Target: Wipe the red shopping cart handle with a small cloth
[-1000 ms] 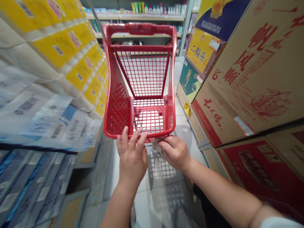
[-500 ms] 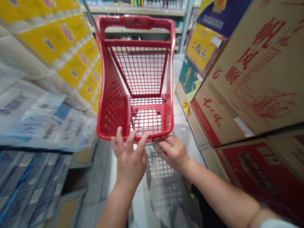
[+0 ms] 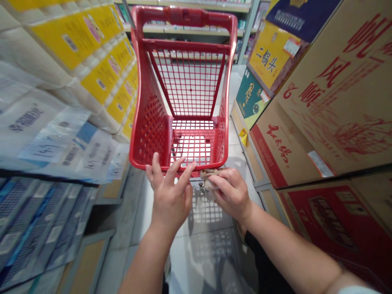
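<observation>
A red plastic shopping cart (image 3: 146,122) with a grid bottom and back stands in front of me, nothing inside its basket. My left hand (image 3: 170,192) rests at the cart's near rim, fingers spread and touching it, palm down. Just right of it, my right hand (image 3: 232,192) is closed on a crumpled greyish-brown cloth (image 3: 208,176), which it presses against the near rim's right part. The fingertips of the right hand are partly hidden by the cloth.
Stacked yellow-and-white packs (image 3: 73,41) and blue-white packages (image 3: 70,139) line the left. Cardboard boxes (image 3: 346,102) and a yellow box (image 3: 269,57) are piled on the right. A shelf (image 3: 211,6) with goods stands beyond the cart; tiled floor runs between.
The cart appears slightly higher and further right in view. My right hand has turned a little, and more of the cloth shows.
</observation>
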`<state>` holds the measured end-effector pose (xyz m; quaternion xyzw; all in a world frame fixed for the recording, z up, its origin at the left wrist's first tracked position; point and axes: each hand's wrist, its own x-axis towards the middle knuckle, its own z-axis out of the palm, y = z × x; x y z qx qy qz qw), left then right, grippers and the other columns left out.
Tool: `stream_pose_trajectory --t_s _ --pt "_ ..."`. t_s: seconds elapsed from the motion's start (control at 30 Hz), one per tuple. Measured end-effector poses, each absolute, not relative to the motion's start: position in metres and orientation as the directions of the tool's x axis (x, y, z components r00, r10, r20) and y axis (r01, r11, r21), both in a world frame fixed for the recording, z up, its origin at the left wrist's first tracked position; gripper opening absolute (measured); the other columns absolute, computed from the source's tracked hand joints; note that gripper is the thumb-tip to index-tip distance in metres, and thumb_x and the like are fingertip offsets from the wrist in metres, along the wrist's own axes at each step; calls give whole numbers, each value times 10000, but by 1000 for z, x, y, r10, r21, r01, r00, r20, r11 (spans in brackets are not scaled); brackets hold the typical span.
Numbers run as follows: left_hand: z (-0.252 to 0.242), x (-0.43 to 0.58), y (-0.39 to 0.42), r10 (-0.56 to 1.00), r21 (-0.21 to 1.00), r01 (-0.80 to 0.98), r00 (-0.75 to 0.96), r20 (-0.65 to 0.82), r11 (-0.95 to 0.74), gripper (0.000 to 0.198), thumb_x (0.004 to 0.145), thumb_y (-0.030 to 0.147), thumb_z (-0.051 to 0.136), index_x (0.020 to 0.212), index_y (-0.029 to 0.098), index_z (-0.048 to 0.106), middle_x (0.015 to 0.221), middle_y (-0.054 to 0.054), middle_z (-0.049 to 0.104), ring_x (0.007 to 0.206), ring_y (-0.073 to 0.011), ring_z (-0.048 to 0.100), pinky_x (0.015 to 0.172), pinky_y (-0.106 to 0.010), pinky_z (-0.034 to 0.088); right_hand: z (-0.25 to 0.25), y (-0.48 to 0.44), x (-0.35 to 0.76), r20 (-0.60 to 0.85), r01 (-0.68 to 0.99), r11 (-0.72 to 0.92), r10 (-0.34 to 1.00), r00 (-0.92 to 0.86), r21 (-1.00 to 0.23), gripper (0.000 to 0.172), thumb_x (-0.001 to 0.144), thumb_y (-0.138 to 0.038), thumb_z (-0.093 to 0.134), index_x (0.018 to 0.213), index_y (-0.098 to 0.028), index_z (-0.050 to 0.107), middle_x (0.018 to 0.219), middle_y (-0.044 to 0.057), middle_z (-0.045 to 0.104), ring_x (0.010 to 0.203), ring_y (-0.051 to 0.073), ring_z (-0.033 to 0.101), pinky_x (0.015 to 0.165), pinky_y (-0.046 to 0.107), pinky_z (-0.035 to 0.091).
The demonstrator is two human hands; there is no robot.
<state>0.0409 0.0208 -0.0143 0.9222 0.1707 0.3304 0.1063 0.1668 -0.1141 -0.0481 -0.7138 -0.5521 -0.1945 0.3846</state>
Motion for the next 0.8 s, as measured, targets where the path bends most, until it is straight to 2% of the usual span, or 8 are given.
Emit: stream_pose_trajectory --t_s 0.13,0.3,0.43,0.57,0.7,0.8 --pt "-12 40 20 407 343 242 708 577 -908 449 792 58 550 1189 252 626 1272 -61 582 1475 -347 68 1171 -666 82 -48 -115 165 687 941 -69 666 291 -333 250 839 -95 552 1038 -211 650 907 65 601 873 195 580 756 332 533" --pt "-13 34 22 410 371 210 667 622 -905 419 797 52 554 1144 267 648 1213 -35 625 1473 -328 109 1176 -671 71 -45 -119 162 772 917 -13 534 344 -399 409 782 -52 581 1148 -234 606 976 61 531 921 188 572 802 340 546" --pt "-16 29 25 416 378 205 640 646 -903 439 790 56 549 1153 283 645 1173 -27 644 1470 -312 145 1180 -671 41 -47 -116 160 751 922 30 591 295 -386 337 775 -61 547 1069 -219 594 977 62 507 879 179 569 742 316 560" --pt "-19 27 29 394 361 187 628 671 -914 388 772 76 558 1105 256 643 1114 -35 658 1436 -317 261 1183 -656 16 -45 -115 161 797 922 29 514 318 -387 318 783 -115 603 1074 -236 566 1058 70 501 979 198 570 829 347 557" --pt "-21 24 33 394 367 182 637 663 -912 359 762 95 557 1085 241 617 1086 -40 652 1364 -299 397 1188 -632 -23 -45 -115 162 793 935 36 542 279 -354 311 794 -120 599 1082 -229 554 1027 66 514 935 189 572 775 330 557" --pt "-22 21 35 407 378 190 638 654 -906 346 765 97 557 1079 239 598 1088 -40 647 1338 -284 429 1191 -619 -22 -44 -114 159 795 929 44 534 288 -366 309 799 -133 603 1087 -234 553 1021 59 522 928 179 581 778 320 555"
